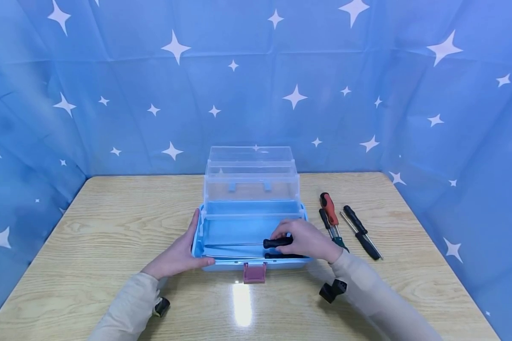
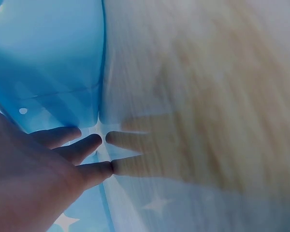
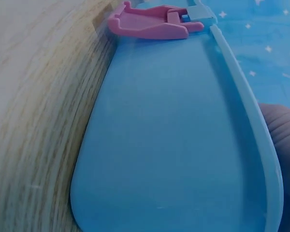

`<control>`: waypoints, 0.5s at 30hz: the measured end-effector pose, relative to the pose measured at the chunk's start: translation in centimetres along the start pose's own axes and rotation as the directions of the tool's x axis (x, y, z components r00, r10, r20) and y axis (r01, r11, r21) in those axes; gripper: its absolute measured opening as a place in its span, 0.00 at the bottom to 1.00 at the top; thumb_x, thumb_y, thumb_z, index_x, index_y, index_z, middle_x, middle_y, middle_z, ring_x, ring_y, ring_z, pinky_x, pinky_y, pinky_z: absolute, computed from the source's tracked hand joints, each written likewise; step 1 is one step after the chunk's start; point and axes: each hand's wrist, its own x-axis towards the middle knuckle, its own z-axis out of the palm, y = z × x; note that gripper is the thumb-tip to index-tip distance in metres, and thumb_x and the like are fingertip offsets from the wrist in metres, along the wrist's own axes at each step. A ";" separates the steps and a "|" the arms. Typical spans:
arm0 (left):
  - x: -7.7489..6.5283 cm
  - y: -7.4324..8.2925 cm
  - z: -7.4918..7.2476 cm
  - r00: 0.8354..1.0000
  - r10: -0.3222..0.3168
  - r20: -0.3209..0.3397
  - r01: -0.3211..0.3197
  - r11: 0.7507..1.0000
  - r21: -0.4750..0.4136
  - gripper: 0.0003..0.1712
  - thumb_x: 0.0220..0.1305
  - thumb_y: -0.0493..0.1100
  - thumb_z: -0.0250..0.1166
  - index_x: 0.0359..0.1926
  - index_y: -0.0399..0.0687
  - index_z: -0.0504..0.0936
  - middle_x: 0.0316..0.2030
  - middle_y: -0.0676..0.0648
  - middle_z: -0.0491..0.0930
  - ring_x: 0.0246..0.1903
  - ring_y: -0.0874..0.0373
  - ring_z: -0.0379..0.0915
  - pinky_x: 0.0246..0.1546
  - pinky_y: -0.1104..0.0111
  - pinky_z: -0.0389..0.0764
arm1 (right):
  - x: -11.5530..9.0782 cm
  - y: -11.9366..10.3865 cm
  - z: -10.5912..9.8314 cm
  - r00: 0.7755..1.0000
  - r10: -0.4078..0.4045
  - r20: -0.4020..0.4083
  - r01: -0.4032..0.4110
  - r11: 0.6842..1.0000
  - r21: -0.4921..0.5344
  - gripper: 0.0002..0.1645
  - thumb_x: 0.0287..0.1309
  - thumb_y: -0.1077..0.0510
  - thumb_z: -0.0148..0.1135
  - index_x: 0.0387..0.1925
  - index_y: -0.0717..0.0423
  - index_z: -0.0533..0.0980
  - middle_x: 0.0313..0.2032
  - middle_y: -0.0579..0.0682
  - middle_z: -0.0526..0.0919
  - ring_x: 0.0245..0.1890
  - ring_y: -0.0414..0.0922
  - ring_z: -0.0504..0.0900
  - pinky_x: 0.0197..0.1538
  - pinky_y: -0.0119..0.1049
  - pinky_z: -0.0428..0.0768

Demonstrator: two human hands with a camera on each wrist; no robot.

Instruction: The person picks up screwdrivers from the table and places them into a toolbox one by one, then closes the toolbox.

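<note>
A light-blue toolbox stands on the table, its clear lid raised at the back and its purple-pink latch hanging down in front. My left hand rests against the box's left side, fingers straight and spread, thumb along the front rim. Inside the box, my right hand holds a screwdriver by its black handle, the long thin shaft pointing left. Nearer the front wall lies a second black-handled screwdriver. The right wrist view shows mostly the box's front wall, with part of the right hand behind the rim.
Right of the box, several more screwdrivers lie on the wooden table, among them one with a red and black handle and a black-handled one. A blue star-patterned curtain hangs behind and along the sides.
</note>
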 end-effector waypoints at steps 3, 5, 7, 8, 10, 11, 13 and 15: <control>0.0 0.0 0.0 1.000 -0.003 0.000 0.003 1.000 0.007 0.73 0.51 0.51 0.76 0.74 0.63 0.23 0.75 0.37 0.35 0.70 0.36 0.39 0.64 0.41 0.52 | 0.1 -0.1 0.1 1.000 -0.003 0.009 0.004 0.998 -0.057 0.10 0.54 0.58 0.70 0.40 0.51 0.84 0.37 0.41 0.81 0.35 0.36 0.78 0.37 0.35 0.78; 0.0 0.1 0.0 1.000 -0.005 0.000 0.005 1.000 0.014 0.73 0.51 0.51 0.76 0.74 0.63 0.23 0.75 0.37 0.35 0.70 0.36 0.39 0.64 0.41 0.52 | 0.2 0.0 0.3 1.000 -0.007 0.014 0.009 0.996 -0.092 0.10 0.54 0.58 0.71 0.40 0.51 0.84 0.37 0.41 0.81 0.35 0.36 0.78 0.37 0.35 0.79; 0.0 0.1 0.0 1.000 -0.007 -0.003 0.007 1.000 0.025 0.73 0.51 0.52 0.76 0.74 0.62 0.23 0.75 0.37 0.35 0.70 0.36 0.39 0.64 0.41 0.52 | 0.2 0.0 0.4 1.000 -0.013 0.015 0.015 0.992 -0.121 0.10 0.54 0.59 0.71 0.39 0.51 0.84 0.37 0.41 0.81 0.35 0.37 0.79 0.37 0.36 0.79; 0.0 0.2 0.0 1.000 -0.007 -0.004 0.007 1.000 0.029 0.73 0.51 0.52 0.76 0.74 0.62 0.23 0.74 0.36 0.35 0.70 0.36 0.39 0.64 0.41 0.52 | 0.2 0.1 0.5 1.000 -0.016 0.015 0.018 0.991 -0.131 0.10 0.53 0.59 0.71 0.39 0.51 0.84 0.37 0.41 0.81 0.35 0.38 0.79 0.37 0.36 0.79; 0.0 0.2 0.1 1.000 -0.009 -0.005 0.009 0.999 0.032 0.73 0.51 0.52 0.76 0.75 0.61 0.23 0.74 0.36 0.36 0.70 0.36 0.39 0.64 0.41 0.52 | 0.2 0.1 0.5 1.000 -0.014 0.018 0.016 0.990 -0.137 0.10 0.53 0.59 0.71 0.39 0.51 0.84 0.37 0.42 0.81 0.35 0.38 0.80 0.37 0.37 0.79; -0.1 0.2 0.1 1.000 -0.009 -0.006 0.009 0.999 0.033 0.73 0.51 0.52 0.76 0.75 0.61 0.23 0.74 0.36 0.36 0.70 0.36 0.40 0.63 0.41 0.52 | 0.2 0.1 0.5 1.000 -0.013 0.020 0.016 0.991 -0.136 0.10 0.53 0.59 0.71 0.40 0.51 0.84 0.37 0.42 0.81 0.35 0.39 0.80 0.37 0.36 0.79; -0.1 0.1 0.1 1.000 -0.009 -0.006 0.009 0.999 0.034 0.73 0.51 0.52 0.76 0.75 0.61 0.23 0.74 0.36 0.36 0.70 0.36 0.40 0.63 0.41 0.52 | 0.2 0.2 0.5 1.000 -0.008 0.026 0.011 0.992 -0.123 0.10 0.54 0.60 0.70 0.40 0.52 0.84 0.37 0.43 0.82 0.35 0.39 0.80 0.36 0.35 0.79; -0.1 0.1 0.1 1.000 -0.008 -0.007 0.008 0.999 0.037 0.73 0.51 0.52 0.76 0.75 0.60 0.23 0.74 0.36 0.36 0.70 0.36 0.40 0.63 0.41 0.53 | 0.2 0.2 0.4 1.000 0.000 0.031 0.003 0.996 -0.090 0.10 0.55 0.60 0.70 0.41 0.54 0.83 0.37 0.44 0.82 0.35 0.39 0.80 0.36 0.35 0.79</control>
